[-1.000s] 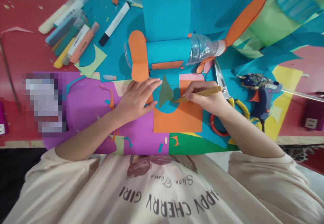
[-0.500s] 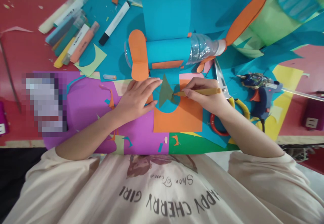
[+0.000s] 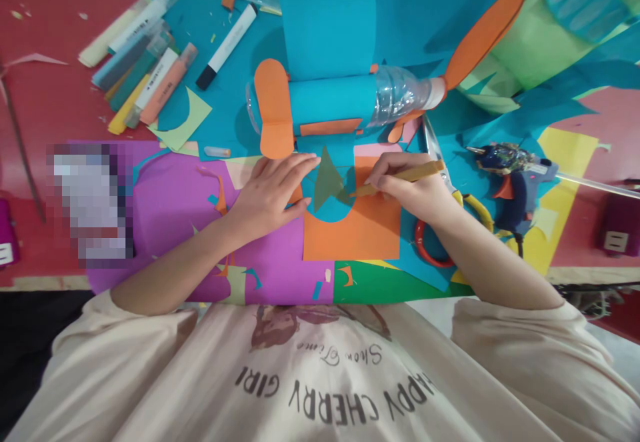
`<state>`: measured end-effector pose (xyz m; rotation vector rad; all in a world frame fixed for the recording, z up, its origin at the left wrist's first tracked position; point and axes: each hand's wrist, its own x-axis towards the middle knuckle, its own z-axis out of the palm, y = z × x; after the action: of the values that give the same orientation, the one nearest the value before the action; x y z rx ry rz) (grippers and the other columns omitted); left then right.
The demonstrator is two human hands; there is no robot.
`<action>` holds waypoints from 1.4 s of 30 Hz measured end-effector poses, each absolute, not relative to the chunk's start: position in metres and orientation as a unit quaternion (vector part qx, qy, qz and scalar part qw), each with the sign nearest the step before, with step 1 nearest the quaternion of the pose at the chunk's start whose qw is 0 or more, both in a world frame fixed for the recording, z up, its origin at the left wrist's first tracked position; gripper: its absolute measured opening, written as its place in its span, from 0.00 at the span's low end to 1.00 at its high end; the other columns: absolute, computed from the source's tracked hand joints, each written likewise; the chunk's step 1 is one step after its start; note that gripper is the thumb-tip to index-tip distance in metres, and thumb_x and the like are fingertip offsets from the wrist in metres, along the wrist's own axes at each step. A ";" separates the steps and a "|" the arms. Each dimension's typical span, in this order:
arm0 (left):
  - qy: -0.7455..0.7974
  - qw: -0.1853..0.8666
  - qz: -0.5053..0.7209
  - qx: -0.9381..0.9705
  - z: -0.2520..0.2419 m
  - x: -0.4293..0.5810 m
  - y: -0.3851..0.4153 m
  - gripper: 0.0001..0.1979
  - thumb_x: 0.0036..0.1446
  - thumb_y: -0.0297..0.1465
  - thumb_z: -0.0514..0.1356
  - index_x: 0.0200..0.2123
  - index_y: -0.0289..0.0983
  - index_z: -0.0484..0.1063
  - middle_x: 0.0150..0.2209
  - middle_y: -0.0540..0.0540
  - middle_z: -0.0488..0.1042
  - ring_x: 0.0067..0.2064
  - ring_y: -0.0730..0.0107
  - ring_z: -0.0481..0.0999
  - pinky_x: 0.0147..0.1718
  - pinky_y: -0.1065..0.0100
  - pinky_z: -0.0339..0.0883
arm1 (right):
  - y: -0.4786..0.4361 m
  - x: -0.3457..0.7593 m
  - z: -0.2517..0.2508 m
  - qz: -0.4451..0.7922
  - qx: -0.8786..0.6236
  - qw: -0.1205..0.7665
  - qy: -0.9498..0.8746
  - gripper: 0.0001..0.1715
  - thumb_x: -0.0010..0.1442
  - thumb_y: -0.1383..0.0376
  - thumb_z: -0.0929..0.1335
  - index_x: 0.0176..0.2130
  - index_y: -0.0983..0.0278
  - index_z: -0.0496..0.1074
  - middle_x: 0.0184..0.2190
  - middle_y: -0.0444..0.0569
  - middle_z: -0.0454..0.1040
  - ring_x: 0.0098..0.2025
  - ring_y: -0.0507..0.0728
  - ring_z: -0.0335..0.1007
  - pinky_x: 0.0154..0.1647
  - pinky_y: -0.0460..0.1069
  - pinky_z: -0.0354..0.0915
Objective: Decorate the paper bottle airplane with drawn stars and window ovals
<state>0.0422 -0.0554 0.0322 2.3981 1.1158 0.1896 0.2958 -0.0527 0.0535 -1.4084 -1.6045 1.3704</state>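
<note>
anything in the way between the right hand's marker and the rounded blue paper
Nothing visible is: the marker in the right hand has its tip at the right edge of the blue paper. The left hand lies at the opposite edge, clear of the tip.

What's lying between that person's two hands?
In the head view, between the left hand and right hand lies blue paper with an olive-green patch, over an orange sheet; the mustard pen in the right hand points in there too.

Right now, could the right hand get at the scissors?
Probably not freely: the right hand is holding a yellow-brown pen. Still, the scissors lie close by, partly hidden by that forearm.
</note>
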 end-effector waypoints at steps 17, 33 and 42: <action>0.406 0.247 0.070 0.877 0.033 0.042 -0.056 0.27 0.67 0.34 0.53 0.67 0.37 0.56 0.66 0.37 0.63 0.66 0.51 0.62 0.64 0.49 0.56 | -0.055 0.298 0.048 0.503 -0.517 0.297 -0.625 0.11 0.56 0.63 0.69 0.24 0.63 0.69 0.18 0.41 0.65 0.21 0.48 0.56 0.22 0.46 0.53; 0.394 0.231 0.075 0.886 0.031 0.041 -0.056 0.26 0.69 0.35 0.51 0.67 0.34 0.56 0.66 0.36 0.63 0.66 0.53 0.63 0.63 0.52 0.59 | -0.056 0.295 0.052 0.498 -0.526 0.283 -0.629 0.09 0.47 0.67 0.66 0.18 0.63 0.67 0.17 0.43 0.69 0.21 0.49 0.59 0.19 0.45 0.50; 0.392 0.226 0.081 0.888 0.030 0.041 -0.056 0.25 0.69 0.34 0.51 0.66 0.33 0.57 0.65 0.36 0.64 0.66 0.52 0.63 0.62 0.52 0.59 | -0.054 0.296 0.054 0.521 -0.517 0.277 -0.620 0.09 0.46 0.68 0.65 0.17 0.63 0.66 0.16 0.43 0.68 0.21 0.49 0.60 0.20 0.45 0.53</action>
<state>0.0411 -0.0559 0.0300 2.4481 1.0808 0.2221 0.2963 -0.0540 0.0537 -1.3896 -1.6661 1.3983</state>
